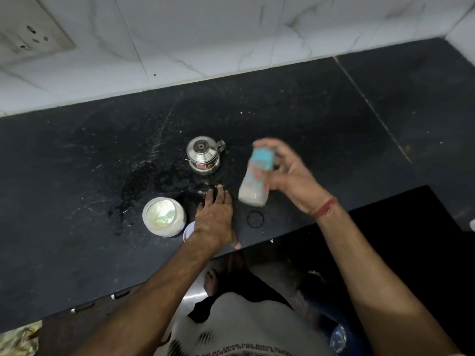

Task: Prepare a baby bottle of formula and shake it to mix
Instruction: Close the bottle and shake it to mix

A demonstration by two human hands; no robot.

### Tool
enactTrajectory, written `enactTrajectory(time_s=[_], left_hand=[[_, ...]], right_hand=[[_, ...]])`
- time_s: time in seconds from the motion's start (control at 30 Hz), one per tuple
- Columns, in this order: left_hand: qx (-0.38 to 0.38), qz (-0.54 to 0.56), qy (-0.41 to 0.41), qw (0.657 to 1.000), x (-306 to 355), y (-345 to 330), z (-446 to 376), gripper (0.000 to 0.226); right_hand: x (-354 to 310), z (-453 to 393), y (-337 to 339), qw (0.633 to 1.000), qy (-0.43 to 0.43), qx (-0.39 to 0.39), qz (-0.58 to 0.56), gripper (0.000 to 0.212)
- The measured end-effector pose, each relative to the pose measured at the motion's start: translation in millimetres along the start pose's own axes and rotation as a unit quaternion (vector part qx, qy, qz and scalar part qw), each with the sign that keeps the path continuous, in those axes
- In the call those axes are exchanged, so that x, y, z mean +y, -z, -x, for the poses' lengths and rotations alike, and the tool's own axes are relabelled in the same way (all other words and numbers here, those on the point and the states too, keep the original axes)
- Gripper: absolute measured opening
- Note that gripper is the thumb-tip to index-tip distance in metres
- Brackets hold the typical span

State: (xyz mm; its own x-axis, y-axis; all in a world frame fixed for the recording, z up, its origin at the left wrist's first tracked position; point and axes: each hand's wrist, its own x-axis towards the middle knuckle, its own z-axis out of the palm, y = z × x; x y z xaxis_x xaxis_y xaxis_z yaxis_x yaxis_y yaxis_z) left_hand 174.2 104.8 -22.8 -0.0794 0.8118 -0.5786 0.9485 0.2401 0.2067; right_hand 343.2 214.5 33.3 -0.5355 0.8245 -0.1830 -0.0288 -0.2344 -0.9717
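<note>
My right hand [290,176] grips a baby bottle [257,173] with a light blue cap and milky white liquid inside. The bottle is blurred and tilted above the black countertop [334,119], cap end pointing away from me. Fingers apart, my left hand [214,217] lies palm down on the counter and holds nothing. Just left of it stands an open round tub of white formula powder [164,217] with a green scoop lying in the powder. The tub's lid [189,230] peeks out from under my left wrist.
A small steel pot with a lid and handle [204,155] stands behind my left hand. A black ring [255,218] lies on the counter below the bottle. Wet patches and powder specks mark the counter. A wall socket [30,34] sits at the upper left.
</note>
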Motion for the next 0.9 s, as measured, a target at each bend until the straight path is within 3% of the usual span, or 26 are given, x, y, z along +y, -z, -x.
enactTrajectory(time_s=[0.07,0.17,0.27,0.37,0.4,0.47,0.5,0.57,0.6,0.7,0.8,0.9], left_hand=[[-0.003,0.0,0.0,1.0,0.8,0.6,-0.9,0.167],[-0.01,0.024,-0.007,1.0,-1.6,-9.5,3.3,0.168],[-0.019,0.039,-0.012,0.999,-6.1,-16.8,1.8,0.17],[0.008,0.063,0.023,0.998,5.3,-8.6,-9.5,0.172],[0.01,0.058,0.016,0.998,2.5,-7.7,-10.7,0.173],[0.008,0.042,0.019,0.999,-3.2,-9.0,-8.5,0.174],[0.006,0.04,0.017,0.999,-4.5,-8.0,-5.7,0.175],[0.011,0.045,0.012,0.999,-5.0,-4.2,-2.5,0.174],[0.015,0.047,0.012,0.999,-4.6,-1.1,-3.2,0.174],[0.015,0.059,0.01,0.998,-7.0,-0.9,-2.4,0.171],[0.014,0.068,0.017,0.997,-1.5,-2.0,3.0,0.17],[0.015,0.075,0.028,0.997,0.4,-3.4,0.7,0.171]], right_hand=[[-4.5,-2.2,16.0,0.998,0.009,0.057,-0.038,0.045],[-8.9,5.2,31.0,0.995,-0.041,-0.06,0.07,0.045],[-4.0,-4.2,46.1,0.999,-0.025,0.021,0.037,0.044],[-25.2,-23.8,53.8,0.977,-0.091,-0.142,0.129,0.046],[-21.3,-28.9,51.1,0.977,-0.085,-0.143,0.132,0.046],[-15.1,-30.5,44.6,0.996,-0.057,-0.046,0.058,0.042],[-12.6,-30.5,41.9,0.997,-0.056,-0.039,0.042,0.041],[-8.3,-30.4,38.1,0.986,-0.072,-0.118,0.096,0.042],[-3.3,-33.5,38.6,0.985,-0.063,-0.121,0.106,0.041],[8.2,-40.7,39.9,0.998,-0.049,-0.026,0.022,0.039],[9.7,-34.7,39.3,0.974,-0.091,-0.171,0.122,0.04],[13.5,-36.5,40.6,0.992,-0.065,-0.09,0.059,0.04]])
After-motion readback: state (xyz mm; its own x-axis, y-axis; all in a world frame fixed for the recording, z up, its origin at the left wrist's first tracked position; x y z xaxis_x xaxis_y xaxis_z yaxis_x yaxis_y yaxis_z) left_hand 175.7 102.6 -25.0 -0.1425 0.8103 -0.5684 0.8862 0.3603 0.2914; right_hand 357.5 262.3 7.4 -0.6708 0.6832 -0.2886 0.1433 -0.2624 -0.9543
